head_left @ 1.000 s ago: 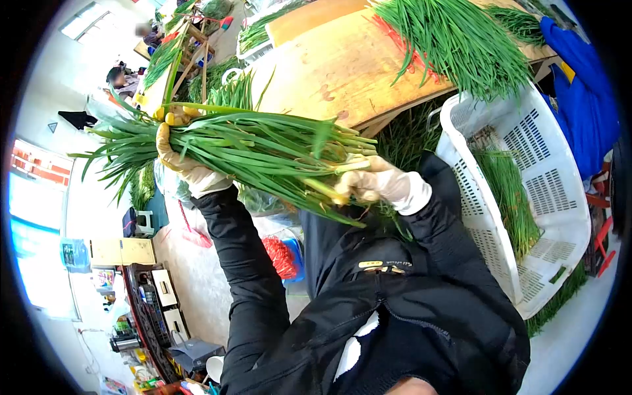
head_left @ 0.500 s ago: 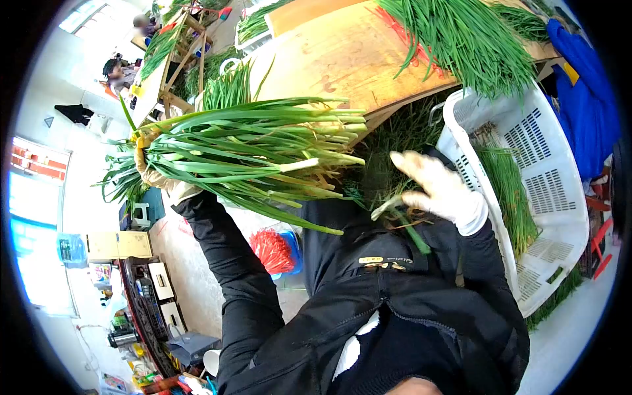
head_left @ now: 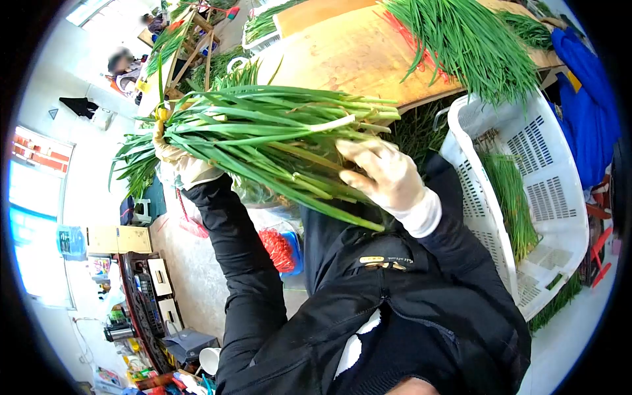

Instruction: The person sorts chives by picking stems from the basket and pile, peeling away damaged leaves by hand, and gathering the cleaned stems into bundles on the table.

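The loose bundle of long, flat green leaves with pale, cut stalk ends (head_left: 276,125) is, in the head view, held up in front of the black-jacketed body. To handle it well, the pale-gloved left grip (head_left: 183,161) should carry the weight, snug enough that no leaves slide out yet not so hard that they crush. The pale-gloved right grip (head_left: 390,176) should work lightly, parting the stalks and taking hold of single ones near their ends, drawing along their length so that neighbours are not dragged out or snapped.

The left grip is closed around the leafy part; leaf tips droop out on its far left side, while most of the length fans towards the right grip. The right grip has its fingers partly curled and a gap between thumb and forefinger, right at the lower stalk ends; whether it pinches any stalk I cannot tell.

Beyond both grips is the pale brown wooden tabletop (head_left: 336,66), with a heap of bright green long leaves (head_left: 467,46) on it, past the right grip. To the right of that grip stands a white perforated plastic basket (head_left: 469,191) holding thin green stalks (head_left: 510,201).
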The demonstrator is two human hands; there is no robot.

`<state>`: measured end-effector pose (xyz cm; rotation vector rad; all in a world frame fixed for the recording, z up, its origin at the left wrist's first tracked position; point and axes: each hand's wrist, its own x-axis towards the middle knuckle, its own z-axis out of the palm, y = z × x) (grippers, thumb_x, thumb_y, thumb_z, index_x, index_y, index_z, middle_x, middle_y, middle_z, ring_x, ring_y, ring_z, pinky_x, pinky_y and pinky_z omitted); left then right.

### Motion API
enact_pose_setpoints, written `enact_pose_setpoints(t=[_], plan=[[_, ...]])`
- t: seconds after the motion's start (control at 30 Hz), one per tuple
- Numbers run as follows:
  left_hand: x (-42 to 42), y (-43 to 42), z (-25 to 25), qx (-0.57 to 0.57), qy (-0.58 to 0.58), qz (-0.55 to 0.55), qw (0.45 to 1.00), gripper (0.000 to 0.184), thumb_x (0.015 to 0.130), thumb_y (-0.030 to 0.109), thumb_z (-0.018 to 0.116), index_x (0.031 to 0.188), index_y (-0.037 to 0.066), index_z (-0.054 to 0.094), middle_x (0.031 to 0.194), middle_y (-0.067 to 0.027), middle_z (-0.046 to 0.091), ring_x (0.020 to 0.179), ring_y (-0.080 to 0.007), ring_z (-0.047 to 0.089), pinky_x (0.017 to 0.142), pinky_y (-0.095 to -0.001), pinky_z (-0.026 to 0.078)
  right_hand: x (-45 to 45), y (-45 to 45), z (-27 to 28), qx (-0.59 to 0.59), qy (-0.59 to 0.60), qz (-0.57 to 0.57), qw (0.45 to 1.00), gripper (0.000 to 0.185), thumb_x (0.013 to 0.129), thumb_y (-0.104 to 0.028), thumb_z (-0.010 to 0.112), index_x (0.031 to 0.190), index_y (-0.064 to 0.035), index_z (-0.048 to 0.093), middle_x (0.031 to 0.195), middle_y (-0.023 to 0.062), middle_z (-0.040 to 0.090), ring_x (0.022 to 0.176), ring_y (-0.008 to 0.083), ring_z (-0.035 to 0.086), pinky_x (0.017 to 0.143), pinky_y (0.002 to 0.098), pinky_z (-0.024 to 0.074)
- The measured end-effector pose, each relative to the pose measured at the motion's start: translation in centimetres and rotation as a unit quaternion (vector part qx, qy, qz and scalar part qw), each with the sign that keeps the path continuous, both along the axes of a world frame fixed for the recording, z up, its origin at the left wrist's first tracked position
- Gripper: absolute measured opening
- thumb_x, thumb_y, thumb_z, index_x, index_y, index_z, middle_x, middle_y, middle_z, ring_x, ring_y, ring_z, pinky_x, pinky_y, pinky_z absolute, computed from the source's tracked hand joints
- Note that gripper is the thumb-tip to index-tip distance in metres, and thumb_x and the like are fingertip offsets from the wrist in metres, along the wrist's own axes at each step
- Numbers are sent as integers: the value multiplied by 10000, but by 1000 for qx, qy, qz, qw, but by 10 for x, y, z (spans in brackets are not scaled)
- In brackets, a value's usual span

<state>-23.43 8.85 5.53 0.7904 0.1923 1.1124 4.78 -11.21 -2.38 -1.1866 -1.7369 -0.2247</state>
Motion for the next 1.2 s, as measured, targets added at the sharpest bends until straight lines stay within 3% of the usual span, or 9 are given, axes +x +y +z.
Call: enact_pose_setpoints(t=[0.33,0.47,0.6,0.73,0.8,0.87,0.9,1.0,1.2], plan=[[-16,10,-8,27,-2,116,993,415,781,310,520,1086,28,536,1065,-198,560,961,-356,542,838,-534,420,19,20,-16,-119,169,144,968,99,809,-156,555,845,-88,617,763,84,634,676,218,621,588,280,490],[-51,2,4,73,-4,66,995,397,807,269,480,1102,8,535,1080,-195,563,989,-329,542,886,-488,406,80,-23,-65,-223,-10,54,973,110,826,-118,510,812,-49,595,713,113,609,635,250,602,572,308,486],[-66,3,3,63,16,137,988,413,807,285,478,1104,3,534,1104,-184,553,1002,-317,531,896,-473,398,105,-65,-93,-574,-271,-79,768,221,775,-228,527,935,-95,605,735,106,615,702,278,608,637,351,493],[-45,6,0,41,3,122,992,417,802,287,481,1098,-1,535,1093,-199,552,989,-344,531,884,-504,394,40,-33,-25,-219,97,214,947,433,843,-365,488,1072,0,534,1065,165,551,1011,287,525,850,328,432],[-30,4,1,29,-2,117,993,418,799,295,487,1095,4,534,1089,-201,552,978,-353,534,870,-518,400,16,-11,-9,-146,19,82,986,557,836,-469,454,1059,36,529,1059,192,550,999,294,533,845,348,434],[-13,-5,5,22,0,85,996,421,796,309,494,1095,15,530,1090,-198,548,968,-355,536,851,-528,412,1,16,-9,-142,-5,-57,988,676,802,-568,424,1048,54,523,1008,232,555,980,301,540,838,364,431],[-11,-9,8,19,0,66,998,423,794,315,497,1095,20,528,1090,-197,546,963,-356,538,841,-533,418,5,29,16,-479,-24,19,877,740,784,-622,396,1027,64,525,934,259,560,949,316,548,816,378,425],[-37,8,11,-36,82,0,996,454,783,350,507,1108,33,506,1124,-202,517,962,-375,529,832,-553,416,-14,47,-10,-107,231,185,949,497,846,-466,456,967,6,557,895,225,575,810,325,579,724,371,444],[10,-26,11,57,-48,147,986,340,804,292,511,1022,38,567,996,-158,590,904,-313,567,816,-502,444,14,6,12,-181,332,370,849,229,897,-132,448,968,23,600,1016,96,600,961,199,546,870,291,388]])
